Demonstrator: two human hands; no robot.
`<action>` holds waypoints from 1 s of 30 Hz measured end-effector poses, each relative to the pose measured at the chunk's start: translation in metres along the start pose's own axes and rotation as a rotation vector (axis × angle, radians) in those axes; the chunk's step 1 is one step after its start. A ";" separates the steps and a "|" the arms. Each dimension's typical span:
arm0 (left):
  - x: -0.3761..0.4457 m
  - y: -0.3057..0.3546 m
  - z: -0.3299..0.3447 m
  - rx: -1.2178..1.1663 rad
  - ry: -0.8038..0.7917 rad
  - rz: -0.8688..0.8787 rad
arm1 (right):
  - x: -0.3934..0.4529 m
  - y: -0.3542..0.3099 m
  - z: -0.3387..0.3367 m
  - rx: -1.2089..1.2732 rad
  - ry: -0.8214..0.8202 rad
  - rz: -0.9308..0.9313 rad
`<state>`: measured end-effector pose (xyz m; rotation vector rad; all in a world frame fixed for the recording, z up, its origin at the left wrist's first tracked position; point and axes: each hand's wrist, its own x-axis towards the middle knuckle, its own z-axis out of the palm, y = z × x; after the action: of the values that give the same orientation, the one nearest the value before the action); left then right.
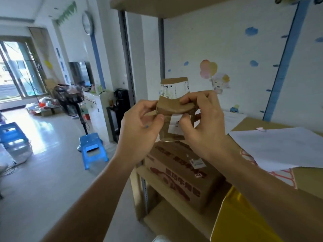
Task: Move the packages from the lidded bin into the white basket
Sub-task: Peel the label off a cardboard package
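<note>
A small brown paper package with white barcode labels is held up in front of the shelf, bent in the middle. My left hand pinches its left edge between thumb and fingers. My right hand grips its right side, thumb pressed on a white label. Neither the lidded bin nor the white basket is recognisable in this view.
A metal shelf unit stands ahead, with a large printed cardboard box on a lower board. White sheets lie on cardboard at right. A yellow object sits at bottom right. A blue stool and a fan stand on the floor at left.
</note>
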<state>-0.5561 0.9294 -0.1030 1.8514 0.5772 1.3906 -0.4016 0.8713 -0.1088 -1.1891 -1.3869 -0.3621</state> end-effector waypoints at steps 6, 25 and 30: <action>0.043 -0.036 -0.016 -0.320 -0.042 -0.132 | 0.019 0.018 0.035 -0.067 0.034 -0.013; 0.143 -0.124 0.004 -0.456 -0.299 0.109 | 0.044 0.055 0.087 -0.452 0.221 0.050; 0.117 -0.148 0.003 -0.443 -0.227 0.298 | 0.015 0.062 0.102 -0.424 0.256 -0.006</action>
<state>-0.5052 1.1060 -0.1461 1.7364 -0.1235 1.3353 -0.4052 0.9849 -0.1464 -1.4228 -1.1206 -0.8137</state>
